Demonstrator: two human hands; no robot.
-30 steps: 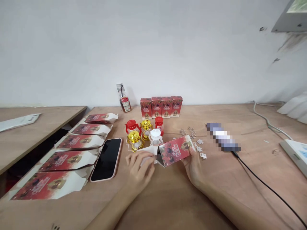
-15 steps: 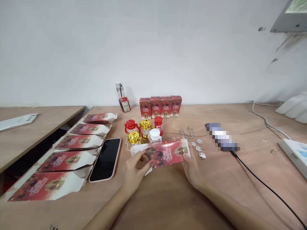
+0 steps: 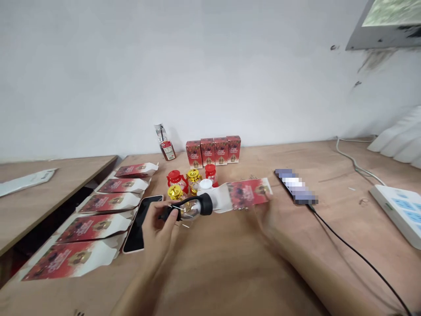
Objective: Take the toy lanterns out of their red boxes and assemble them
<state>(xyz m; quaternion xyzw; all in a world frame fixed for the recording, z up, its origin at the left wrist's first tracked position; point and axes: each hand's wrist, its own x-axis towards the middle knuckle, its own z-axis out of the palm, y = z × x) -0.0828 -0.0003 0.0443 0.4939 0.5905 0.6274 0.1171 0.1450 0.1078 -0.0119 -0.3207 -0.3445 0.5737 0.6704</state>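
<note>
My left hand (image 3: pixel 158 230) grips a small black lantern (image 3: pixel 206 204) with a clear globe, tilted on its side. The lantern's far black end touches or almost touches the open white flaps of a red printed box (image 3: pixel 245 193); I cannot tell whether it is inside them. That box is held at its other end by my right hand (image 3: pixel 263 217), which is smeared by motion. Just behind stand small lanterns: a white one (image 3: pixel 206 184), gold ones (image 3: pixel 175 192) and red ones (image 3: pixel 176 177).
Several opened red boxes (image 3: pixel 79 259) lie in a row at the left, beside a phone (image 3: pixel 136 232). Closed red boxes (image 3: pixel 207 151) and a bottle (image 3: pixel 167 150) stand by the wall. At the right are a phone with a cable (image 3: pixel 296 186) and a white power strip (image 3: pixel 396 208).
Both hands were on the red box. Now my left hand has left it and holds the black lantern at the flaps, while the box has shifted right in my right hand.
</note>
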